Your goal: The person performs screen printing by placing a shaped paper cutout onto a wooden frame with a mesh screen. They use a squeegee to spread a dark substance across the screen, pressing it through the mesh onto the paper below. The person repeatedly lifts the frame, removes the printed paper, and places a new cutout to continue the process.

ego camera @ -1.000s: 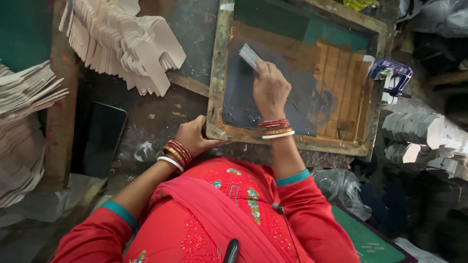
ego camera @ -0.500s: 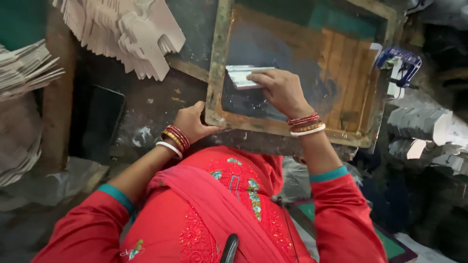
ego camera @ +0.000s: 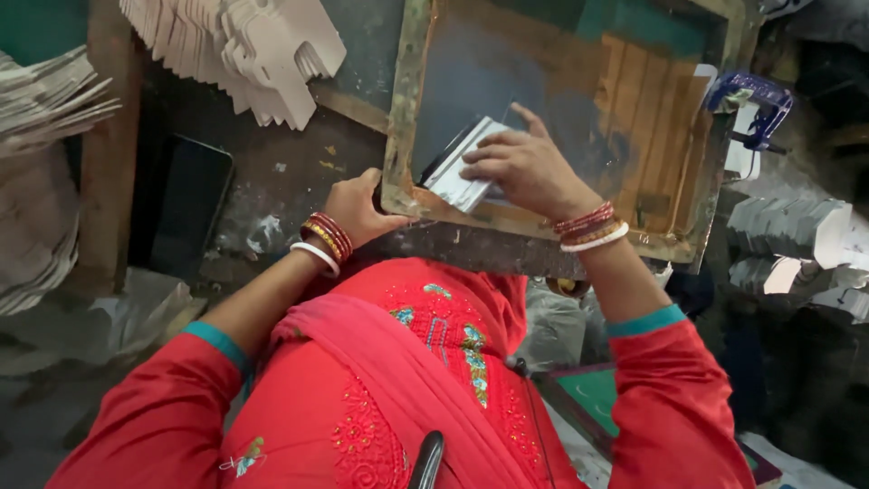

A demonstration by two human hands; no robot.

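While left hand [ego camera: 358,210] steadies frame [ego camera: 403,136], squeegee [ego camera: 462,167] under right hand [ego camera: 525,167]

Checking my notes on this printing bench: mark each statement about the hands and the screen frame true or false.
1. The right hand presses a squeegee inside the screen frame. True.
2. The left hand rests on the stack of white die-cut cards. False: it grips the frame's near left corner.
3. A blue clamp sits at the frame's far right corner. True.
4. Both wrists are bare. False: both wear bangles.
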